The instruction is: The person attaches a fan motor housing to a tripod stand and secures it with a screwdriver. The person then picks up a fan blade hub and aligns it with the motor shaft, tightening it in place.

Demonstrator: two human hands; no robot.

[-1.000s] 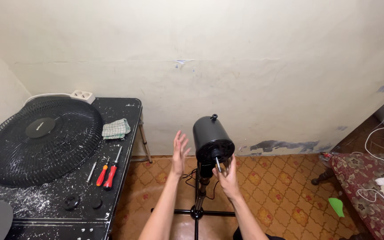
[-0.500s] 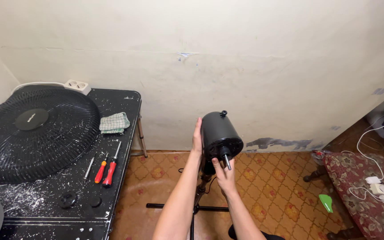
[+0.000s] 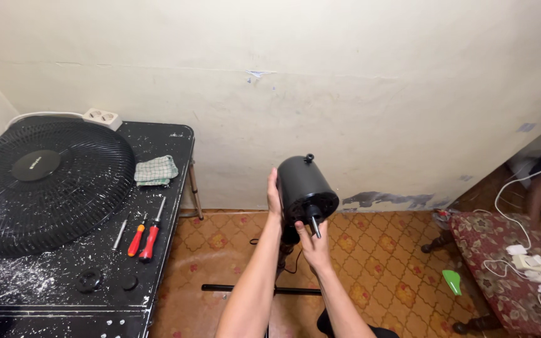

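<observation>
A black fan motor housing (image 3: 303, 184) stands on a thin black stand (image 3: 264, 289) over the patterned floor, its metal shaft (image 3: 315, 226) pointing toward me. My left hand (image 3: 273, 195) lies flat against the housing's left side. My right hand (image 3: 311, 244) is under the housing's front, fingers closed around the base of the shaft. A small knob tops the housing.
A black paint-speckled table (image 3: 170, 206) at left holds a black fan grille (image 3: 42, 184), a checked cloth (image 3: 156, 170), screwdrivers (image 3: 144, 235), small black caps (image 3: 87, 279) and a white power strip (image 3: 100, 116). At right are a floral cushioned seat (image 3: 502, 263) with white cables, a green object (image 3: 451, 281) and another person's leg (image 3: 540, 188).
My left hand went from open in the air to pressing flat on the housing's left side. My right hand stayed at the shaft. The view shifted slightly right.
</observation>
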